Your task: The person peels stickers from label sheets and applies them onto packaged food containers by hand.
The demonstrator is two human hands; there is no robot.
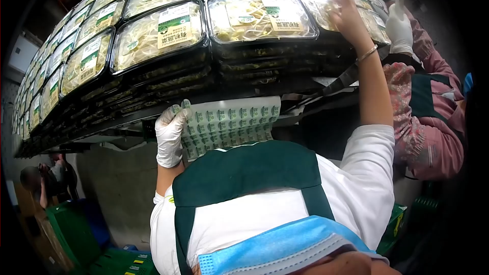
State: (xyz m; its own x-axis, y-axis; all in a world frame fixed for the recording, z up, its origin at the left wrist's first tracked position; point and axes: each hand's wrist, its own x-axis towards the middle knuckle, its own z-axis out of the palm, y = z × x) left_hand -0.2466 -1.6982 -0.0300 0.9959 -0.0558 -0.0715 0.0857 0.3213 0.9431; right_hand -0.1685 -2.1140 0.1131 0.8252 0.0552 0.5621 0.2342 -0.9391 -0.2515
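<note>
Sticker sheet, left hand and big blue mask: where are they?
Sticker sheet point(230, 125): head view, middle of its printed face.
Left hand point(170, 135): head view, middle of the white glove.
Big blue mask point(285, 242): head view, blue outside.

A pale sheet of small green labels point(232, 119), set in rows, lies gently curved near the view's centre, held at its nine-o'clock edge. Black trays of bean sprouts point(234, 23), clear on top and bearing green-and-white labels, stand in stacked layers from ten to one o'clock.
</note>
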